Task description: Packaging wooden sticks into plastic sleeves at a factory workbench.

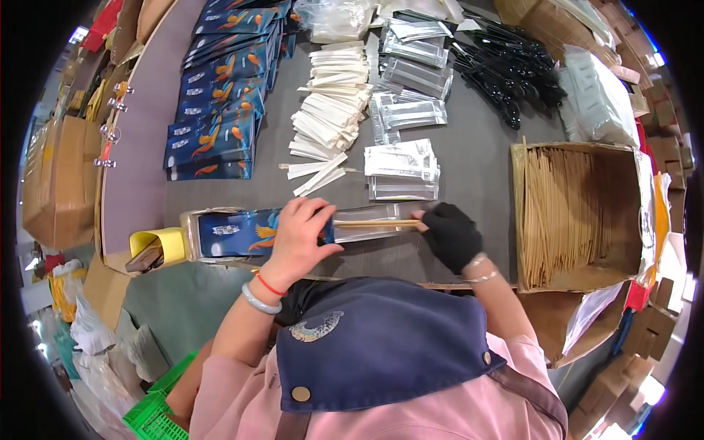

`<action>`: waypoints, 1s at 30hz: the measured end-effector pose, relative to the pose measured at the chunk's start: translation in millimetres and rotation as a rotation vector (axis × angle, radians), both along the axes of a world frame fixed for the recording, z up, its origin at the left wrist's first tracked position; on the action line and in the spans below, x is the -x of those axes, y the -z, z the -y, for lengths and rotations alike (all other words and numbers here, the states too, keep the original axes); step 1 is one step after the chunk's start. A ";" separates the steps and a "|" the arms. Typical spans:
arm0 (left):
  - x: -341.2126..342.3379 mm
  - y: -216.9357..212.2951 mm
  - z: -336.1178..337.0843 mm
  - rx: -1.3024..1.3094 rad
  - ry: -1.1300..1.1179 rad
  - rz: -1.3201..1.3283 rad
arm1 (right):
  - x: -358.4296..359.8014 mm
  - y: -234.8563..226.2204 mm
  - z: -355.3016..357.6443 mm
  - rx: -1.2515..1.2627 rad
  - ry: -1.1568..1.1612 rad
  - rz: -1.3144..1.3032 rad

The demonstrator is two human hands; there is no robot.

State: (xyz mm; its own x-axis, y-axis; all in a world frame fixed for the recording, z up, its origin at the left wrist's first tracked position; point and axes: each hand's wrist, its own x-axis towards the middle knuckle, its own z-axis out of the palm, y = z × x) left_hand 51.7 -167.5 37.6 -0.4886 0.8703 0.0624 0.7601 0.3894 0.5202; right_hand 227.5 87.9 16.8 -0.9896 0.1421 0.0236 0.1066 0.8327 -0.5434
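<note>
A pair of wooden chopsticks [375,223] lies level between my hands. Their right end is pinched in the bare fingertips of my right hand [452,236], which wears a black fingerless glove. The left end runs to a dark blue printed packet [233,230]. Over that packet's right end sits my left hand [299,235], its fingers and thumb bent around the edge; the palm hides part of the grip. Beneath the chopsticks is a clear plastic sleeve [367,233]. The packet lies in a long, narrow cardboard tray [192,236].
Stacks of blue packets [213,139], white paper strips [330,110], silvery clear sachets [402,163] and black plastic spoons [510,70] cover the table's far side. At right stands a cardboard box [620,220] of wooden chopsticks. A yellow holder [172,246] juts out left.
</note>
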 end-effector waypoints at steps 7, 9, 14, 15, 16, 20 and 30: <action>-9.4 1.4 -21.4 0.018 0.008 -0.072 | 11.2 28.6 1.2 0.276 0.267 -0.051; -10.5 6.7 -24.3 0.029 0.037 -0.063 | 19.0 22.6 21.7 0.396 0.379 -0.025; -4.8 -1.6 -34.2 0.052 0.111 -0.078 | 55.8 1.6 66.2 0.586 0.046 -0.180; -4.6 -4.0 -33.6 0.115 0.149 -0.111 | 47.3 -4.0 56.7 0.411 0.157 0.039; -3.2 0.0 -33.2 0.115 0.191 -0.165 | 46.3 -9.5 46.0 0.127 0.092 -0.040; 17.0 -29.0 -35.8 0.220 0.361 -0.119 | 36.4 -17.9 25.8 -0.111 -0.012 0.015; 36.3 -2.2 4.6 0.019 -0.369 -0.279 | 24.5 -39.8 17.9 -0.159 0.159 0.012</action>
State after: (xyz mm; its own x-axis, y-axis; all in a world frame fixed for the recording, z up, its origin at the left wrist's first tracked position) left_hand 15.4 -172.1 39.8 -0.7326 0.6437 0.2214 0.6789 0.6677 0.3053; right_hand 203.1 69.9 56.6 -0.9553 0.2918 0.0471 0.2489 0.8801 -0.4044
